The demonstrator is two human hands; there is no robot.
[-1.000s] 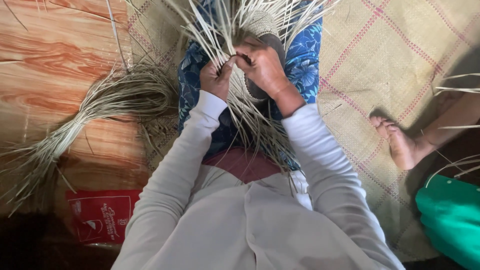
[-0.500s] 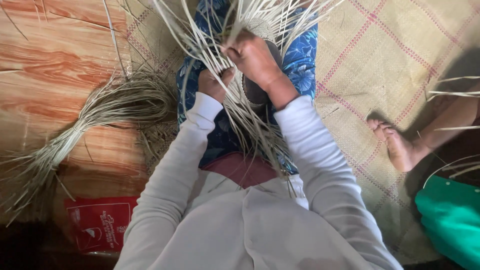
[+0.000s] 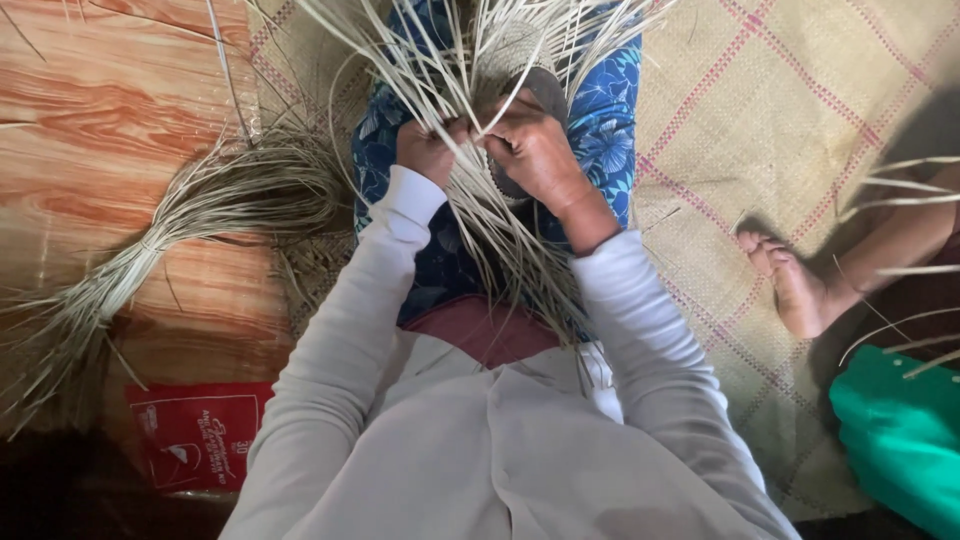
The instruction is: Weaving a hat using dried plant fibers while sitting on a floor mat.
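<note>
Left hand (image 3: pixel 428 150) and right hand (image 3: pixel 530 145), fingers curled tight around pale straw strands (image 3: pixel 470 70) fanning toward twelve o'clock over the lap; a tied straw bundle (image 3: pixel 200 205) lies at nine o'clock on the wooden floor (image 3: pixel 100 110).

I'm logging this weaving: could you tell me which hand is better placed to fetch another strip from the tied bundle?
Probably the left hand: the tied bundle lies on its side, while the right hand grips the weaving.

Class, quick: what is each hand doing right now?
Left hand: closed on straw strips.
Right hand: closed on the same strips, over the weave.
</note>
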